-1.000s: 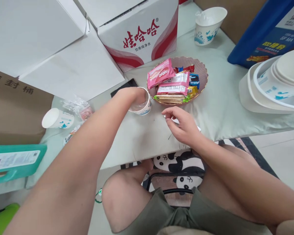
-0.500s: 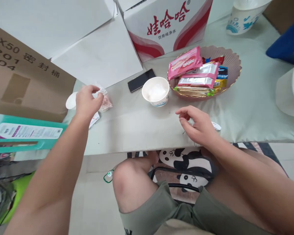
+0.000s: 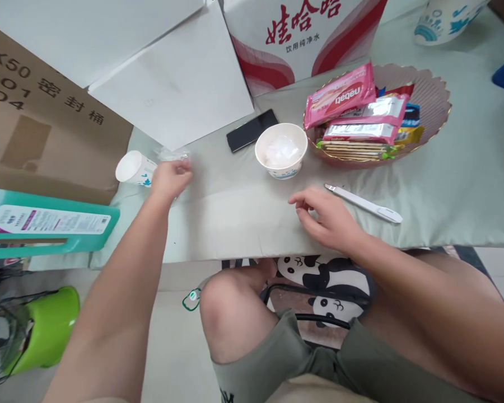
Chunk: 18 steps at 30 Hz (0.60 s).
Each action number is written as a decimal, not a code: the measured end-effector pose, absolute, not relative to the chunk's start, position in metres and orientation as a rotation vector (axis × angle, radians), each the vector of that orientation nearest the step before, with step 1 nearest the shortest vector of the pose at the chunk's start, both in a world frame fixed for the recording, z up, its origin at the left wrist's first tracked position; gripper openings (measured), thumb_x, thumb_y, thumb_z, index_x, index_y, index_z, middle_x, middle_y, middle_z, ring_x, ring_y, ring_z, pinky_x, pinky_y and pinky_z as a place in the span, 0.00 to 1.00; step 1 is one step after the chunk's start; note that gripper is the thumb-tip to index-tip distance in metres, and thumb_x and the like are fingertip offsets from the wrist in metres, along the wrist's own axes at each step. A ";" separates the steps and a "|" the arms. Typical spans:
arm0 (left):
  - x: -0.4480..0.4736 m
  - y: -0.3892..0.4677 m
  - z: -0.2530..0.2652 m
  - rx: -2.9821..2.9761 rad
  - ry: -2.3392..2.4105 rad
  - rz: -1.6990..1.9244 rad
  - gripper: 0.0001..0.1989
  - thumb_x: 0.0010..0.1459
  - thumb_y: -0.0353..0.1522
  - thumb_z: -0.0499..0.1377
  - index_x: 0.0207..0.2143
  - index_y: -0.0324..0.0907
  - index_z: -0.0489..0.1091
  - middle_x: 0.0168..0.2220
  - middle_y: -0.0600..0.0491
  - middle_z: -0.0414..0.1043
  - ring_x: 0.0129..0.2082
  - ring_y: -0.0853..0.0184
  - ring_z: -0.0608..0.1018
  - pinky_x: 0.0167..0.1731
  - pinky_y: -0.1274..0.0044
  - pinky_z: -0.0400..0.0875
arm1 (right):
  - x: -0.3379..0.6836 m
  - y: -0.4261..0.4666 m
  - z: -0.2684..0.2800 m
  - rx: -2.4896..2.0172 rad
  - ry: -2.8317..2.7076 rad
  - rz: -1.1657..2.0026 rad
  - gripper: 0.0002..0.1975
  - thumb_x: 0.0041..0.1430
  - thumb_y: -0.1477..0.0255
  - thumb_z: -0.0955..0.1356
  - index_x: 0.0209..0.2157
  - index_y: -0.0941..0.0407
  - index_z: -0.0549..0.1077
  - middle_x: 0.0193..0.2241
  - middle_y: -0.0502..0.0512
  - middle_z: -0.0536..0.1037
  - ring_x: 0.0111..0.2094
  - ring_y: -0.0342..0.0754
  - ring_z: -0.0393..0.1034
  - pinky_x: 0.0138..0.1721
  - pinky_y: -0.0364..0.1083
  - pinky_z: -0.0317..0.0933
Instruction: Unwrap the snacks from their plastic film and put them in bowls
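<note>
At the left of the table, my left hand [image 3: 172, 178] is closed, with its fingers curled down on a clear plastic bag [image 3: 173, 154]. Most of that bag is hidden beneath the hand. Just left of it a white paper cup [image 3: 134, 167] with a blue print lies on its side. My right hand [image 3: 325, 217] hovers or rests near the table's front edge, loosely bent, thumb and forefinger apart, with nothing visible in it. Beside its knuckles lies a slim white cutter-like tool [image 3: 363, 202]. Between the hands stands a paper bowl [image 3: 281, 151] with something whitish and translucent inside.
A black phone [image 3: 252, 131] lies behind the bowl. To the right, a scalloped basket [image 3: 434, 106] holds several wrapped snacks. White cartons [image 3: 172, 84], a red-printed box [image 3: 306, 50], a brown carton [image 3: 59, 117] and a teal jug [image 3: 50, 224] border the table. Another paper cup [image 3: 445, 22] stands far right.
My left hand has moved right and down onto the plastic bag, uncovering more of the cup. My right hand has shifted left, revealing the white tool. The view has turned slightly.
</note>
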<state>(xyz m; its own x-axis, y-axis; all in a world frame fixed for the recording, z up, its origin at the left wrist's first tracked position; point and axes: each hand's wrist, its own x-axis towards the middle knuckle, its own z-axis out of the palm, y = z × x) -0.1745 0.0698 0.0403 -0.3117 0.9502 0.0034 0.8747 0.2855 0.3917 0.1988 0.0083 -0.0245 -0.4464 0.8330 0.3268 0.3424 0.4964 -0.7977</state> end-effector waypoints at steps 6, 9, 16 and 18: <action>-0.127 -0.028 0.082 1.048 1.879 1.271 0.05 0.45 0.32 0.65 0.28 0.50 0.79 0.32 0.57 0.80 0.37 0.60 0.78 0.36 0.64 0.75 | 0.206 -0.003 -0.019 -0.906 -1.956 0.971 0.10 0.60 0.75 0.65 0.43 0.53 0.73 0.35 0.54 0.78 0.33 0.48 0.72 0.37 0.49 0.66; -0.095 -0.057 0.078 0.955 1.719 1.183 0.05 0.44 0.34 0.67 0.27 0.51 0.80 0.35 0.53 0.82 0.36 0.57 0.80 0.34 0.63 0.76 | 0.209 -0.012 -0.011 -0.823 -1.879 1.096 0.15 0.60 0.69 0.68 0.49 0.53 0.71 0.44 0.59 0.78 0.41 0.51 0.75 0.40 0.50 0.70; -0.001 -0.023 0.026 1.064 1.115 1.021 0.34 0.38 0.53 0.74 0.45 0.46 0.76 0.39 0.48 0.81 0.35 0.60 0.83 0.32 0.72 0.78 | 0.213 -0.018 -0.002 -0.795 -1.568 1.432 0.24 0.54 0.63 0.73 0.50 0.54 0.66 0.44 0.57 0.77 0.42 0.51 0.74 0.42 0.52 0.70; 0.014 -0.010 0.008 1.106 1.129 1.219 0.36 0.40 0.57 0.72 0.48 0.48 0.73 0.39 0.51 0.79 0.33 0.65 0.81 0.32 0.75 0.77 | 0.218 -0.012 -0.003 -0.818 -1.430 1.477 0.22 0.53 0.63 0.74 0.47 0.54 0.66 0.40 0.54 0.76 0.38 0.49 0.74 0.39 0.49 0.69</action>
